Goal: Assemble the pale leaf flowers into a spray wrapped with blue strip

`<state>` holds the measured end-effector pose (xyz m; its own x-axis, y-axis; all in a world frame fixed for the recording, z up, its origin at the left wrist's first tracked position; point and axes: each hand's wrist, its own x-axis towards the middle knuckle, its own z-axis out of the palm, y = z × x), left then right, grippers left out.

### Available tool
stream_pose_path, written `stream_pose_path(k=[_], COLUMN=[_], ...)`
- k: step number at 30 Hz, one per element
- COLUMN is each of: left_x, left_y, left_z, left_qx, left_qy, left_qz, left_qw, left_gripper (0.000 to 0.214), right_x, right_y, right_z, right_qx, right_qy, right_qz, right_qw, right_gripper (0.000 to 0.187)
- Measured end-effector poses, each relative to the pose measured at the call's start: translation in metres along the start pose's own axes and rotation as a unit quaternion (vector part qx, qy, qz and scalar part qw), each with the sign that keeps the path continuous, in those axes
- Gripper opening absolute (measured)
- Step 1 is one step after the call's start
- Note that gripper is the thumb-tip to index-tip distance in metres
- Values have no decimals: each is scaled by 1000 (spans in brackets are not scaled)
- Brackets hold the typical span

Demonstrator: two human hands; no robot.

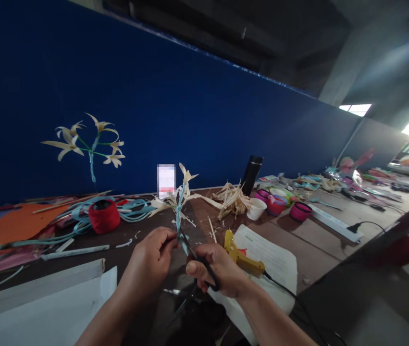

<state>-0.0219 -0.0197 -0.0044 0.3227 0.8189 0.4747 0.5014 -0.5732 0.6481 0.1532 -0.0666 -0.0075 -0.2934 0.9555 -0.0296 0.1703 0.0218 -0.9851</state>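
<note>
My left hand (152, 257) is closed in a pinch around a craft flower stem (179, 211) wrapped in light blue strip, with pale dried-leaf petals (187, 177) at its top. In my right hand (224, 271) is a pair of black-handled scissors (212, 276), fingers through the loops. Its blades point up and left and meet the blue strip just beside my left fingertips; whether they touch it I cannot tell. To the left, a flower spray (92, 161) with several pale blooms on a blue-wrapped stem stands upright near a red roll (104, 218).
A yellow glue gun (242, 254) with a black cord lies on paper sheets (276, 254) to the right. Behind are dried husks (232, 199), a white cup (256, 209), a black flask (253, 175) and a power strip (334, 225). Orange paper (13, 223) and a white box (42, 298) lie left.
</note>
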Motion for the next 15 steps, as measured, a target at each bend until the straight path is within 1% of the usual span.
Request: stream_pose_path(k=[3,6,9,11,13,15], left_x=[0,0,0,0,1,1], left_y=[-1,-3,-4,-5,-5,-4], left_z=[0,1,2,2,3,3], left_qx=[17,33,36,28,18,10], left_qy=[1,3,2,2,0,-5], left_qz=[11,19,22,21,13,3], left_qw=[1000,999,999,999,1000,1000], left_gripper=[16,15,14,14,15,15], right_x=[0,0,-1,0,0,0], right_y=[-1,0,4,8,10,8], right_z=[-2,-4,-4,-3,-3,-3], right_qx=[-23,-69,-102,-98,-66,-28], right_qy=[10,30,62,73,50,4], right_qz=[-4,-43,-75,-64,-32,-13], right_qw=[1000,996,990,990,996,1000], right_gripper=[44,46,49,49,46,45])
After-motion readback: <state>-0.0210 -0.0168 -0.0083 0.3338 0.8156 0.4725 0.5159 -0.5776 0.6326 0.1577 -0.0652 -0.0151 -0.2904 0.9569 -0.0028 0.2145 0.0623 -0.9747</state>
